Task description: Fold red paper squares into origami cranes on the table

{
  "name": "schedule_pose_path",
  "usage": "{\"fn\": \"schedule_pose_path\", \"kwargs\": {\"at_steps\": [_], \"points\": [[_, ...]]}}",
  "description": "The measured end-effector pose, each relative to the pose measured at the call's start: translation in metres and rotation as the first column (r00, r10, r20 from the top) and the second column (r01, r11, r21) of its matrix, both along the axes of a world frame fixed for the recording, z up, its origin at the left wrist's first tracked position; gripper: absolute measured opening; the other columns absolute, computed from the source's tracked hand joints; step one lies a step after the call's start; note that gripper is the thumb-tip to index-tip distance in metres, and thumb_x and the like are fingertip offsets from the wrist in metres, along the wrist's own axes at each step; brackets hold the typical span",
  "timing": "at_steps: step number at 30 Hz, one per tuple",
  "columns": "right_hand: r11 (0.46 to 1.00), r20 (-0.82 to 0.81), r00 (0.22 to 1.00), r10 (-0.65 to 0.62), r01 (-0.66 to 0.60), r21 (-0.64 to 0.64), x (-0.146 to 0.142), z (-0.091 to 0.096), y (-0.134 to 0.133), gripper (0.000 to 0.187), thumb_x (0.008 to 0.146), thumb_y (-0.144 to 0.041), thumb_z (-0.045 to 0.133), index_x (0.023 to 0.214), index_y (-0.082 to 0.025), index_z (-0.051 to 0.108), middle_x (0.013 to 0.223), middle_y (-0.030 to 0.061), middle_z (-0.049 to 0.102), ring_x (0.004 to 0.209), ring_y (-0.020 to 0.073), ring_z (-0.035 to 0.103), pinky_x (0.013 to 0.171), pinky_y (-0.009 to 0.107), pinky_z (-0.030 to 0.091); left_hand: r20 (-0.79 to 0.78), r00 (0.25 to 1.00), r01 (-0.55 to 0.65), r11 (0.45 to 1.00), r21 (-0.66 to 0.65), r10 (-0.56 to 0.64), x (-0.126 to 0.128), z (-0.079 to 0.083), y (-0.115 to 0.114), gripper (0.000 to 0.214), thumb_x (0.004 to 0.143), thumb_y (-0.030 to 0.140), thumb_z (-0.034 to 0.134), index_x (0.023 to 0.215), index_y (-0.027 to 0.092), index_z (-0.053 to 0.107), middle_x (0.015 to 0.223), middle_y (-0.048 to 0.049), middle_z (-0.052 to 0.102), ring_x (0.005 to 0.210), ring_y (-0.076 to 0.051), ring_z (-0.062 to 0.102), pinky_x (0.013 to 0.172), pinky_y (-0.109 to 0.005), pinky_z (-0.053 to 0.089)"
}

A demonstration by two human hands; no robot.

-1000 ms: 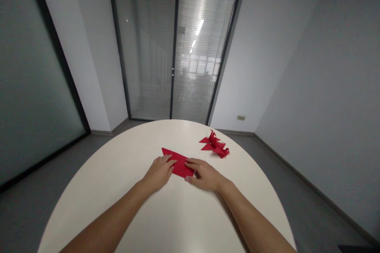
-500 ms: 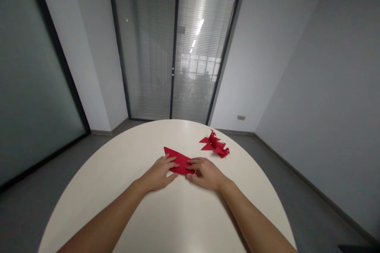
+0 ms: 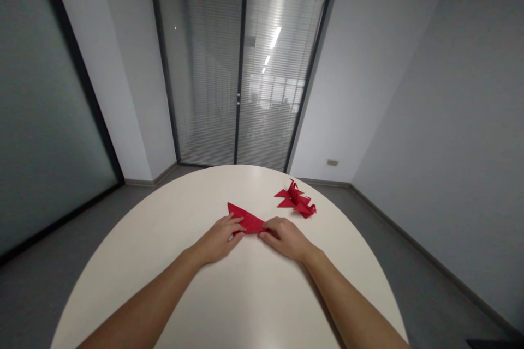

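A red paper sheet, folded into a long triangle, lies on the round white table just ahead of my hands. My left hand rests flat on its left part, fingers stretched out over the paper. My right hand has its fingers curled and pinches the paper's right end, with the near edge raised off the table. A finished red origami crane sits further back to the right, apart from both hands.
The table's curved edge runs close on the left, right and far side. Beyond it are grey floor, a glass double door with blinds, a glass wall on the left and a plain wall on the right.
The red paper's near edge has been folded away from me, so the red shape looks narrower. Both hands have shifted slightly forward with it. The crane has not moved.
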State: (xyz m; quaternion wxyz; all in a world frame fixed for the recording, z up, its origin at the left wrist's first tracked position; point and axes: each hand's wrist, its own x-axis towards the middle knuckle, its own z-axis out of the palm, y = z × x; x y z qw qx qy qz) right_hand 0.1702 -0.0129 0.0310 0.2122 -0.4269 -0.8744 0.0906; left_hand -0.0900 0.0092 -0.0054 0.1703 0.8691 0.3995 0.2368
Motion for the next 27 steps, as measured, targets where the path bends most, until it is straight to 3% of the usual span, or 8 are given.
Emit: {"fn": "schedule_pose_path", "kwargs": {"at_steps": [4, 9, 13, 19, 22, 25, 27], "points": [[0.998, -0.014, 0.998, -0.055, 0.055, 0.001, 0.001, -0.004, 0.003, 0.028, 0.102, -0.034, 0.05, 0.095, -0.018, 0.073, 0.088, 0.0079, 0.074, 0.081, 0.0211, 0.065, 0.074, 0.03, 0.043, 0.026, 1.0, 0.009, 1.0, 0.021, -0.01, 0.003, 0.002, -0.001, 0.032, 0.1, 0.03, 0.049, 0.121, 0.025, 0.073, 0.141, -0.0077, 0.064, 0.137, -0.029, 0.051, 0.118, -0.049, 0.034], [0.994, -0.101, 0.989, -0.109, 0.106, -0.034, 0.001, -0.01, 0.006, 0.03, 0.1, -0.03, 0.051, 0.125, -0.019, 0.065, 0.105, 0.0095, 0.074, 0.093, 0.0223, 0.067, 0.082, 0.031, 0.046, 0.034, 0.999, -0.03, 0.999, 0.036, 0.029, 0.01, 0.006, -0.004, 0.034, 0.099, 0.025, 0.049, 0.125, 0.021, 0.07, 0.131, -0.0108, 0.07, 0.129, -0.031, 0.057, 0.111, -0.048, 0.042], [0.986, -0.116, 0.98, -0.165, 0.161, -0.047, 0.002, -0.016, 0.009, 0.039, 0.098, -0.027, 0.053, 0.136, -0.02, 0.058, 0.098, 0.0078, 0.074, 0.089, 0.0221, 0.067, 0.083, 0.033, 0.049, -0.004, 1.0, -0.028, 0.998, 0.059, 0.028, 0.012, 0.009, -0.007, 0.046, 0.097, 0.02, 0.051, 0.142, 0.021, 0.056, 0.14, -0.0114, 0.063, 0.128, -0.028, 0.058, 0.111, -0.046, 0.044], [0.989, -0.142, 0.984, -0.112, 0.124, 0.085, 0.002, -0.019, 0.012, 0.045, 0.091, -0.012, 0.055, 0.135, -0.02, 0.06, 0.124, 0.0117, 0.066, 0.112, 0.0239, 0.062, 0.1, 0.038, 0.049, -0.087, 0.996, -0.001, 0.992, 0.13, 0.012, 0.017, 0.011, -0.01, 0.056, 0.095, 0.015, 0.05, 0.151, 0.023, 0.045, 0.141, -0.0098, 0.062, 0.126, -0.026, 0.059, 0.111, -0.045, 0.044], [0.983, -0.078, 0.99, -0.116, 0.126, 0.133, -0.004, -0.011, 0.007, 0.041, 0.092, -0.012, 0.053, 0.13, -0.02, 0.065, 0.129, 0.0133, 0.063, 0.117, 0.0258, 0.06, 0.104, 0.042, 0.048, -0.103, 0.995, 0.004, 0.986, 0.167, 0.013, 0.021, 0.01, -0.01, 0.048, 0.096, 0.014, 0.047, 0.143, 0.023, 0.054, 0.138, -0.0088, 0.064, 0.125, -0.025, 0.059, 0.111, -0.045, 0.045], [0.994, -0.055, 0.996, -0.071, 0.075, 0.081, -0.015, -0.004, -0.004, 0.039, 0.098, -0.022, 0.05, 0.135, -0.017, 0.063, 0.135, 0.0139, 0.064, 0.125, 0.0267, 0.057, 0.109, 0.043, 0.045, -0.119, 0.992, -0.009, 0.98, 0.198, 0.034, 0.024, 0.009, -0.008, 0.037, 0.098, 0.016, 0.047, 0.129, 0.022, 0.066, 0.136, -0.0082, 0.065, 0.125, -0.025, 0.058, 0.111, -0.045, 0.044], [1.0, -0.025, 0.999, 0.027, -0.027, 0.008, -0.023, -0.003, -0.01, 0.045, 0.101, -0.029, 0.047, 0.143, -0.014, 0.055, 0.147, 0.0153, 0.056, 0.135, 0.0262, 0.051, 0.117, 0.042, 0.039, -0.124, 0.991, -0.018, 0.978, 0.207, 0.044, 0.024, 0.008, -0.007, 0.034, 0.098, 0.017, 0.048, 0.126, 0.021, 0.067, 0.134, -0.0084, 0.065, 0.124, -0.025, 0.058, 0.111, -0.044, 0.044]]}}
